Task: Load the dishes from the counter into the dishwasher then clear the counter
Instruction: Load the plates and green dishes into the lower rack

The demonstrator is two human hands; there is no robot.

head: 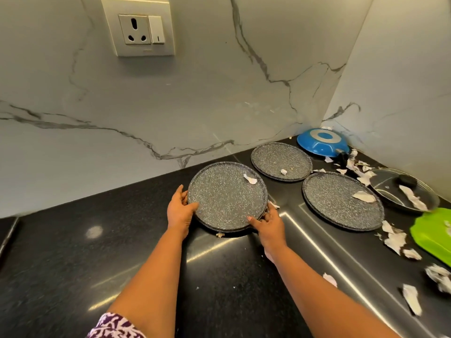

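Hands grip opposite edges: left hand (181,211) and right hand (268,225) curl around the speckled plate (225,196), seemingly tipping it so the paper scrap (250,178) slides off.

Three round, grey speckled plates lie on the black counter (73,252). The nearest plate (225,197), its near edge tilted up, carries a paper scrap at its 2 o'clock. A second plate (280,161) lies flat at its 1 o'clock, a third plate (341,200) at 3 o'clock, each holding a scrap.
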